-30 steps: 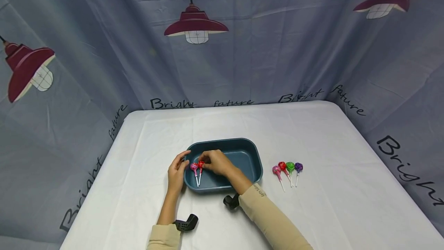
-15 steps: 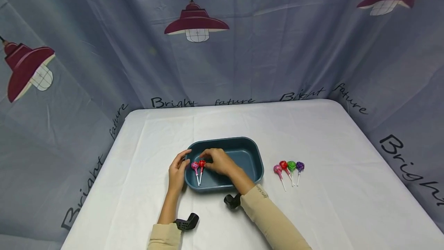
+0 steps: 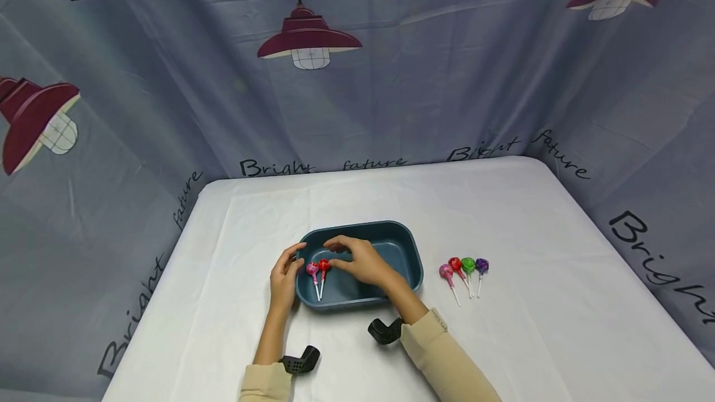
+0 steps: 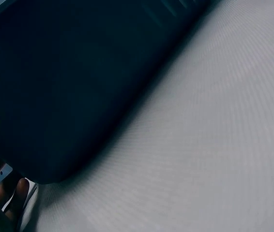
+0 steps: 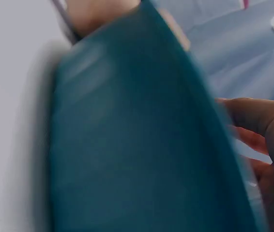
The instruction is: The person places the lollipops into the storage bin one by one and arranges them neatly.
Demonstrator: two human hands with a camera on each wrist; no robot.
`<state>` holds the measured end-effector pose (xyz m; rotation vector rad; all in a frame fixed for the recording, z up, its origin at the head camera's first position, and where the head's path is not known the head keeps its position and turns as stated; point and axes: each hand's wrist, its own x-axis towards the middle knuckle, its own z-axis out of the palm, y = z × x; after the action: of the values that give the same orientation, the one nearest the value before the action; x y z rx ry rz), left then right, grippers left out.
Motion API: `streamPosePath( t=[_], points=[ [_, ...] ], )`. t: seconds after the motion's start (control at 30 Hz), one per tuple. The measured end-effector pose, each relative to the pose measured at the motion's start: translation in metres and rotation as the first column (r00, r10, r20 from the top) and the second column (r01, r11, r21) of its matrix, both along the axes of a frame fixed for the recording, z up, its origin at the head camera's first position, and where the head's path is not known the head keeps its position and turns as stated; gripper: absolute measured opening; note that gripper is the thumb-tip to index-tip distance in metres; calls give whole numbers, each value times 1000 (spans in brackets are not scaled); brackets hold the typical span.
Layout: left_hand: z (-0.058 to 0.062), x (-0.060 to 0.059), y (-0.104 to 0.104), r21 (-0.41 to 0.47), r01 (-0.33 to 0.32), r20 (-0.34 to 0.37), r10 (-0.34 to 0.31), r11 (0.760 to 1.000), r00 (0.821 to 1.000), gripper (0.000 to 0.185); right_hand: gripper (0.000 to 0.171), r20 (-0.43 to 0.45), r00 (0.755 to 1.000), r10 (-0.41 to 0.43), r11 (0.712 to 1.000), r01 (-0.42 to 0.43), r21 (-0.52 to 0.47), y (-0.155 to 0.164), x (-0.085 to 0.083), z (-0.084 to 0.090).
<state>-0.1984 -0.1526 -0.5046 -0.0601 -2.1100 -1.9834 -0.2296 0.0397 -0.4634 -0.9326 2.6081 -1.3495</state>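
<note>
A dark teal rectangular tray sits on the white table. Inside it, at the left end, a pink lollipop and a red lollipop lie side by side, sticks toward the front. My left hand rests against the tray's left end, fingertips and thumb right at the rim. Over the tray, my right hand holds nothing; its thumb and fingers are parted, thumb tip close to the red candy. The left wrist view shows left fingers beside the tray's outer corner.
Right of the tray, a pink lollipop, a red lollipop, a green lollipop and a purple lollipop lie in a row on the white tablecloth. A grey printed curtain surrounds the table's back and sides.
My right hand has let go of the red lollipop in the tray, spread its thumb and fingers apart and drawn slightly to the right. My left hand stays at the rim.
</note>
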Motion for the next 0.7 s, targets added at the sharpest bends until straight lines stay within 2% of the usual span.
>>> streamPosePath(
  t=[0.13, 0.47, 0.7],
  points=[
    [3, 1, 0, 5, -2, 5, 2, 1000, 1000, 30, 37, 10, 1000, 1, 999, 0, -41, 8, 10, 10],
    [4, 0, 2, 6, -13, -6, 13, 1000, 1000, 30, 34, -1, 998, -59, 995, 59, -80, 39, 24, 26],
    [4, 0, 1, 9, -15, 10, 15, 1000, 1000, 30, 32, -4, 988, -153, 982, 152, -110, 63, 28, 30]
  ],
)
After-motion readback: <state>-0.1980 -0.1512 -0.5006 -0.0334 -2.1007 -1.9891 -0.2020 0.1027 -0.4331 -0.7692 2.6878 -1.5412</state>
